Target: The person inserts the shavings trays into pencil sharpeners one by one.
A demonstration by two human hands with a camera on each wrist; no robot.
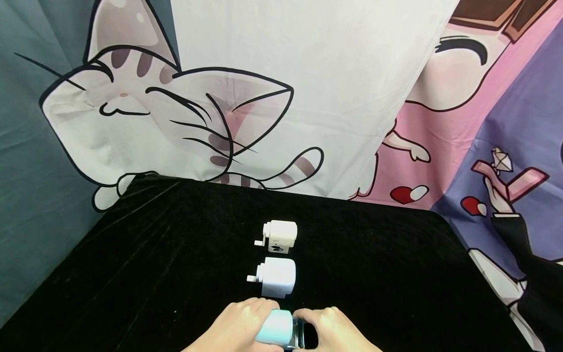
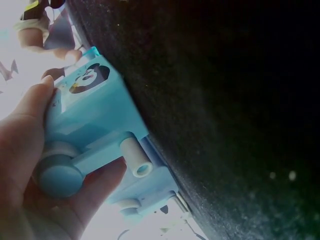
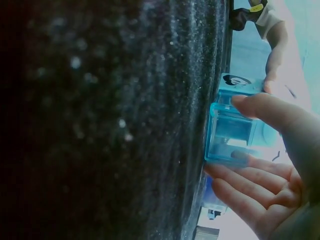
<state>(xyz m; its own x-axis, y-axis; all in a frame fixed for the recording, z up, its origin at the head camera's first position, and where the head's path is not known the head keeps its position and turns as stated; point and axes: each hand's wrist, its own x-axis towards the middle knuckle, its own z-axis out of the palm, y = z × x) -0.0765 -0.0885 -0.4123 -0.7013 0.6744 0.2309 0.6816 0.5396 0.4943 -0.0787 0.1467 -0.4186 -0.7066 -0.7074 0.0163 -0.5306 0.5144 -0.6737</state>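
A light blue hand-crank pencil sharpener [image 1: 276, 327] is at the near edge of the head view. My left hand [image 1: 239, 326] grips its body from the crank side, thumb and fingers on opposite faces. The left wrist view shows its crank knob [image 2: 136, 157] and a dark-and-white cartoon sticker [image 2: 90, 79]. At the other end, my right hand [image 1: 336, 331] pinches the clear blue drawer [image 3: 232, 135] between thumb and fingers. The drawer sticks out from the body; whether it is fully detached, I cannot tell.
Beyond the hands a pale bluish-white sharpener [image 1: 279, 277] stands on the black cloth [image 1: 176, 274], and a cream sharpener [image 1: 282, 234] stands behind it. Both cranks point left. A cartoon-printed curtain [image 1: 334, 88] hangs at the back and sides.
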